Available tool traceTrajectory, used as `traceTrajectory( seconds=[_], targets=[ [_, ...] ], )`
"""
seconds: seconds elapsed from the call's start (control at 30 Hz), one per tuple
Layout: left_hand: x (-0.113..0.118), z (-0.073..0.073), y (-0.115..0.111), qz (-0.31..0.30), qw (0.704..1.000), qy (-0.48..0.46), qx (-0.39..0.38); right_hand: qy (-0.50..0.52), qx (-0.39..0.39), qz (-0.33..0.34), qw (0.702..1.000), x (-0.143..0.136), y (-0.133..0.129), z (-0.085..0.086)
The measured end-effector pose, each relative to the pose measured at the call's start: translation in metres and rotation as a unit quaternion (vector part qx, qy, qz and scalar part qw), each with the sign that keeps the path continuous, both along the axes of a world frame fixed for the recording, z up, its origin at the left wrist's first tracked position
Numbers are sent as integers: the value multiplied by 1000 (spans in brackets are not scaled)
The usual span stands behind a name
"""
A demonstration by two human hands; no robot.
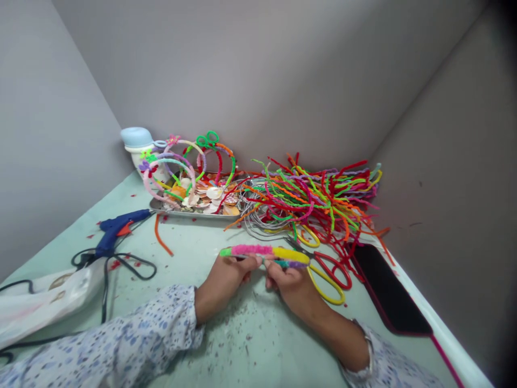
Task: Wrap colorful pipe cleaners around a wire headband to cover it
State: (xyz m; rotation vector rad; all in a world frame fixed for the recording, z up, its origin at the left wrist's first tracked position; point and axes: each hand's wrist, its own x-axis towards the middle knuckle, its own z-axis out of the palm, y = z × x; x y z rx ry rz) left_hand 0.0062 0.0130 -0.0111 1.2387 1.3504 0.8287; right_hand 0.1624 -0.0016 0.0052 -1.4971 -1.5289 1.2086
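Both hands hold a hoop (pixel 258 250) wrapped in fuzzy pipe cleaner, with green, pink, yellow, purple and teal stretches. My left hand (pixel 228 277) pinches its near side, thumb pointing right. My right hand (pixel 293 288) grips the right part, its fingertips close to my left thumb at the teal stretch. What exactly lies between the fingertips is too small to make out. The hoop is held nearly flat above the table. Just beyond my right hand lie scissors with a red handle (pixel 333 269) and a yellow handle loop (pixel 329 288).
A metal tray (pixel 197 214) holds shells (pixel 214 192) and several wrapped hoops (pixel 147 183). Pipe cleaners (pixel 323 199) pile beside coiled wire (pixel 258 218). A blue glue gun (pixel 109 234) with a black cord, plastic bag (pixel 52 296), phone (pixel 390 288) and blue-lidded bottle (pixel 137 139) surround the work area.
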Motion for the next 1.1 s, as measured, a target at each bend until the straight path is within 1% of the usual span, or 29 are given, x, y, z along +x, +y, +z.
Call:
traceTrajectory(
  seconds=[0.1, 0.23, 0.33, 0.47, 0.63, 0.8, 1.0, 1.1],
  targets=[
    [1, -2, -1, 17, 1000, 8, -10, -22, 25, -1, 999, -1, -2, -3],
    [5, 6, -3, 25, 1000, -3, -15, -48, 37, -16, 998, -3, -3, -8],
    [8, 11, -4, 22, 999, -24, -16, -65, 41, -36, 996, -5, -3, -9],
    [9, 11, -4, 3, 999, -42, -28, -27, 11, -44, 999, -5, 0, -5],
    [8, 12, -4, -33, 997, -75, -3, 25, -18, -56, 998, -1, 4, -7],
    [9, 11, -3, -21, 999, -49, -9, 20, -22, -52, 998, -1, 3, -5],
    [8, 5, -1, -10, 999, -44, -2, 16, -11, -55, 998, -4, 1, 0],
    [9, 5, -1, -12, 999, -43, 0, 24, -20, -57, 998, -5, 1, 0]
  ],
)
